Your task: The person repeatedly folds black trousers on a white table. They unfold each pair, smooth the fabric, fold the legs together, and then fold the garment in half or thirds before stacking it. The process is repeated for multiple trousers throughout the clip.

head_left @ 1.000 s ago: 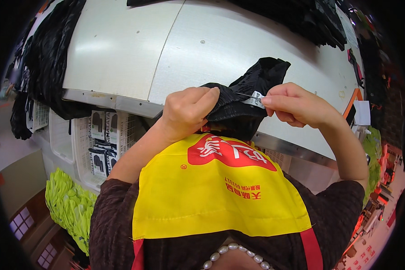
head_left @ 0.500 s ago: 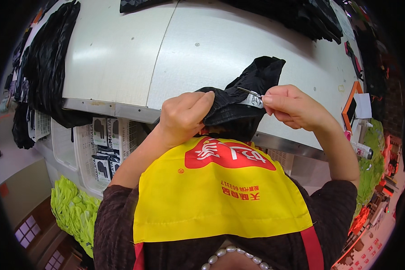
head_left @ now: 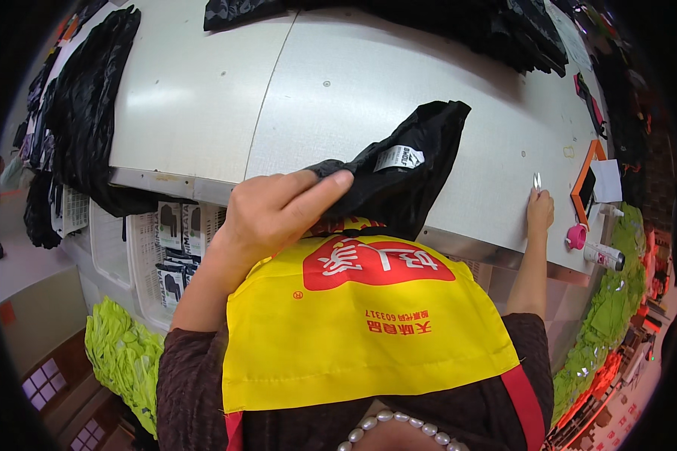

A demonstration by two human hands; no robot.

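Note:
My left hand (head_left: 272,212) is closed on the edge of a black fabric piece (head_left: 417,184), thumb and fingers pinching it at its left end. The fabric stretches to the right over the table's front edge, and its far corner points up. A small white label (head_left: 399,158) faces up on its inside. Well to the right, away from the fabric, my right hand (head_left: 539,212) is low over the table. It grips a small metal tool (head_left: 536,180) with two thin pointed prongs, which stick out beyond the fingers; the grasped part is hidden.
Black garments lie along the table's (head_left: 195,113) far edge and in a pile (head_left: 90,105) at left. An orange-framed tray (head_left: 585,184), pink ring-shaped item (head_left: 576,237) and bottle (head_left: 603,256) sit at right. White baskets (head_left: 139,248) with packets stand below left; lime-green fabric (head_left: 124,353) lies beyond.
My right hand has moved right with the metal tool, away from the fabric's label. My left hand has shifted slightly left and down, keeping the fabric; the label now shows more fully.

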